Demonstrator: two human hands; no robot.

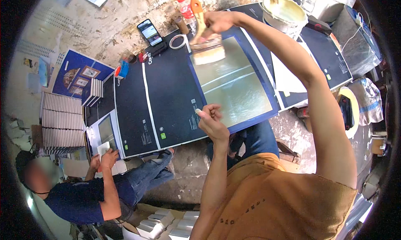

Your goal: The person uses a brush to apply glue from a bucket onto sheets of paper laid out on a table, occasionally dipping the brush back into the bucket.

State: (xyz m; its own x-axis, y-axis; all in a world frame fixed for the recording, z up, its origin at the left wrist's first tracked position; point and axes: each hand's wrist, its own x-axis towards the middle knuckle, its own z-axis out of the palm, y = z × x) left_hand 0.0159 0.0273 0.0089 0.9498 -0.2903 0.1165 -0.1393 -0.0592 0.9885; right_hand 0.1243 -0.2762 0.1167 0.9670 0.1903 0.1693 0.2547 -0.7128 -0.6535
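A wide flat paintbrush with a pale, orange-tipped handle is gripped in my right hand. Its bristles are over the far end of a blue-bordered sheet, slightly blurred. The sheet has a wet-looking greyish-beige surface crossed by two pale lines. Over the sheet's near left edge hovers my left hand, fingers loosely curled and thumb apart, with nothing seen in it. A white bit shows at one fingertip; I cannot tell whether it is a nail or a covering. Black printed boards cover the table beneath.
A white bucket of pale liquid stands far right, a stick in it. A phone, tape roll and red-labelled bottle line the wall. At left, a person handles a white piece near stacked books.
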